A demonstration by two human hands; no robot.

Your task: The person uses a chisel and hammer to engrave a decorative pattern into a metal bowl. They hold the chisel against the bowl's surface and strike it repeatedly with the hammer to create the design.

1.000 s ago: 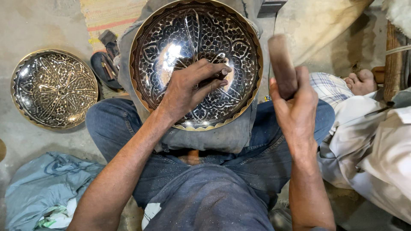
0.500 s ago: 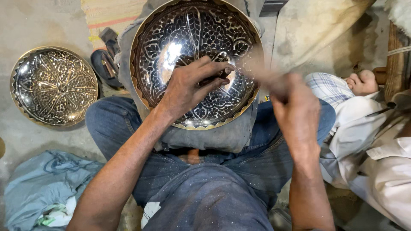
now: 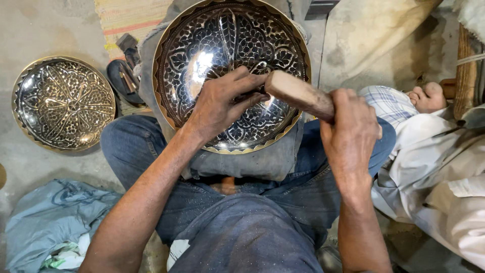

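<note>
Bare concrete floor (image 3: 40, 30), striped woven mat (image 3: 131, 17), crumpled blue cloth (image 3: 50, 222)

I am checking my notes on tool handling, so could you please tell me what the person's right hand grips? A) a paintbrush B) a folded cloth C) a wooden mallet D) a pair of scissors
C: the right hand is closed around a wooden mallet, whose head meets the small tool pinched in the left hand over the engraved metal bowl.
</note>
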